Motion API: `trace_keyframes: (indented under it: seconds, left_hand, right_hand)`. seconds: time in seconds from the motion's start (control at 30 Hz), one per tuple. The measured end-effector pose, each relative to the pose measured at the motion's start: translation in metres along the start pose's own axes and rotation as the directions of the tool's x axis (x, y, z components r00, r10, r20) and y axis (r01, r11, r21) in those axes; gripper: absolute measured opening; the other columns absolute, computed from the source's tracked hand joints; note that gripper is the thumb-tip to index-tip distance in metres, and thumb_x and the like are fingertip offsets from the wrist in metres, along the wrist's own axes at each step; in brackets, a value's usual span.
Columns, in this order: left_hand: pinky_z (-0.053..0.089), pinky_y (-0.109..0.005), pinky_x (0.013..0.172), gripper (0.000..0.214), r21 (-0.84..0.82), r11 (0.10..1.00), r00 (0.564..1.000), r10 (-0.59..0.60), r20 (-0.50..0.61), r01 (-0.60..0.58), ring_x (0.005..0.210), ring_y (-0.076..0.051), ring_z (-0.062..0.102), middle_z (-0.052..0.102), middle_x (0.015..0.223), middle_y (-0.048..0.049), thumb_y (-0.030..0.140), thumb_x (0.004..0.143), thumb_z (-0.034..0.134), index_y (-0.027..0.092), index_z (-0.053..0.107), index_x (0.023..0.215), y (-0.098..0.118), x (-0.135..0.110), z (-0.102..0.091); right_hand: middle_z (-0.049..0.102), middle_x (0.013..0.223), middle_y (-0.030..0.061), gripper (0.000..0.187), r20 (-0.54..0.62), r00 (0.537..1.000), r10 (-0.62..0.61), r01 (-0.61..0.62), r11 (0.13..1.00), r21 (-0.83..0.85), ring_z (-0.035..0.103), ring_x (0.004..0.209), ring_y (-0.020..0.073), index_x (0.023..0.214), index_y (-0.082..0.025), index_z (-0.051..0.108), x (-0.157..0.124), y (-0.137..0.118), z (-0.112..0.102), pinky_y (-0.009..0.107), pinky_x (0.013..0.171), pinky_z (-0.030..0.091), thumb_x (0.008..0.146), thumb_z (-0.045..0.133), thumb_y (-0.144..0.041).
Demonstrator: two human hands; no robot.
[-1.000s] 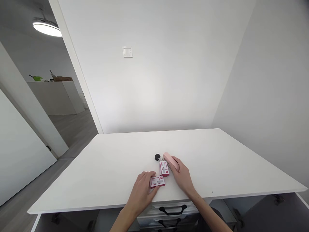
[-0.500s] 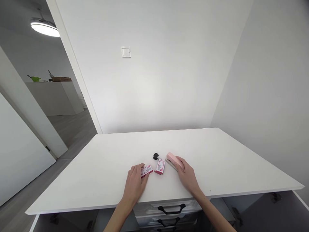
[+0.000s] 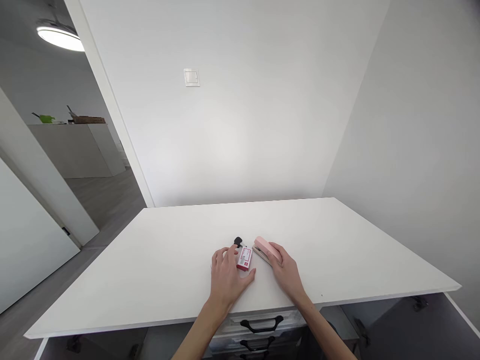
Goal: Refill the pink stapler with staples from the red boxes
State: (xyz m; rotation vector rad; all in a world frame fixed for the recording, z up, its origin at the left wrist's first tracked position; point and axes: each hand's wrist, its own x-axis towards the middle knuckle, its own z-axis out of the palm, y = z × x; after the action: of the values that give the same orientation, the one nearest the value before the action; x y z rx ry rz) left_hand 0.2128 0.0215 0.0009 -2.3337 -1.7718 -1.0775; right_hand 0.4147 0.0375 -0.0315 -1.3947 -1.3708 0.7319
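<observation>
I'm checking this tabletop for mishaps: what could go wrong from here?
The left hand, spread around the small white-and-red rectangular box, could knock the small black object just beyond it. The long pink stapler, gripped by the right hand with its front close to that box, might bump it.
</observation>
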Motion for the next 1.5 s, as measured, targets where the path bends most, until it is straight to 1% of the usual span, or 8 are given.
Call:
trace_keyframes:
  seconds: [0.13,0.57,0.77,0.87,0.97,1.1,1.27,1.5]
  left_hand:
    - [0.04,-0.054,0.106,0.045,-0.013,1.0,0.999,-0.027,-0.02,0.026,0.114,-0.034,0.062,0.076,0.101,-0.0075,0.037,0.087,0.066,0.022,0.054,0.128,0.001,0.004,0.003]
    - [0.04,-0.053,0.104,0.047,-0.001,0.947,0.947,-0.32,0.004,0.32,0.124,-0.035,0.059,0.074,0.117,-0.0112,0.051,0.093,0.053,0.02,0.054,0.128,-0.06,0.009,-0.041]
    - [0.044,-0.052,0.103,0.048,-0.038,0.926,0.927,-0.375,-0.01,0.374,0.129,-0.036,0.056,0.068,0.129,-0.0135,0.05,0.094,0.053,0.019,0.054,0.129,-0.07,0.007,-0.047]
    - [0.047,-0.05,0.101,0.038,-0.094,0.951,0.947,-0.304,-0.108,0.294,0.126,-0.033,0.057,0.064,0.13,-0.0132,0.045,0.097,0.052,0.02,0.056,0.126,-0.063,0.003,-0.047]
    - [0.049,-0.047,0.101,0.024,-0.149,0.987,0.994,-0.066,-0.087,0.053,0.121,-0.028,0.059,0.065,0.124,-0.0105,0.035,0.101,0.049,0.023,0.057,0.121,-0.047,-0.006,-0.043]
    - [0.049,-0.046,0.103,0.023,-0.165,0.966,0.979,0.201,-0.019,-0.201,0.122,-0.026,0.058,0.064,0.125,-0.0089,0.027,0.1,0.054,0.025,0.056,0.124,-0.015,-0.023,-0.035]
    - [0.05,-0.048,0.103,0.036,-0.16,0.96,0.97,0.239,0.03,-0.232,0.12,-0.027,0.059,0.067,0.125,-0.0087,0.031,0.096,0.063,0.024,0.055,0.13,0.013,-0.033,-0.021]
    - [0.051,-0.047,0.098,0.022,-0.147,0.959,0.964,0.255,0.074,-0.242,0.117,-0.028,0.06,0.073,0.112,-0.0039,0.026,0.091,0.07,0.027,0.067,0.113,0.019,-0.035,-0.011]
  right_hand:
    - [0.069,0.131,0.0079,0.046,-0.002,1.0,-0.023,0.023,1.0,0.014,0.063,0.121,0.0303,0.127,-0.025,0.066,0.0,-0.001,0.0,0.046,0.102,0.052,0.092,0.052,-0.051]
    - [0.07,0.129,0.0055,0.043,0.029,1.0,0.005,-0.005,1.0,0.007,0.064,0.118,0.0295,0.124,-0.027,0.067,-0.003,-0.006,-0.001,0.043,0.099,0.053,0.092,0.052,-0.05]
    - [0.07,0.128,0.0054,0.042,0.043,0.998,0.039,-0.04,0.999,0.02,0.064,0.117,0.0287,0.122,-0.026,0.066,-0.004,-0.009,-0.003,0.041,0.098,0.053,0.092,0.053,-0.051]
    - [0.072,0.126,0.0057,0.04,0.027,0.998,0.058,-0.059,0.997,0.057,0.065,0.116,0.029,0.119,-0.026,0.068,-0.004,-0.011,-0.004,0.04,0.097,0.053,0.091,0.055,-0.052]
    - [0.071,0.128,0.0072,0.042,0.027,0.998,0.052,-0.055,0.987,0.15,0.064,0.117,0.0297,0.119,-0.024,0.068,-0.005,-0.014,-0.008,0.04,0.098,0.051,0.092,0.057,-0.054]
    - [0.07,0.129,0.0072,0.042,0.212,0.977,-0.037,-0.017,0.969,0.248,0.062,0.119,0.0297,0.123,-0.025,0.068,-0.008,-0.019,-0.025,0.04,0.101,0.049,0.094,0.058,-0.054]
    - [0.069,0.129,0.005,0.036,0.508,0.847,-0.155,0.051,0.976,0.213,0.062,0.119,0.0295,0.123,-0.028,0.069,-0.013,-0.022,-0.052,0.041,0.102,0.048,0.096,0.058,-0.05]
    - [0.07,0.124,0.0039,0.031,0.586,0.79,-0.18,0.127,0.983,0.131,0.064,0.113,0.028,0.124,-0.029,0.066,-0.009,-0.016,-0.062,0.042,0.098,0.049,0.097,0.059,-0.044]
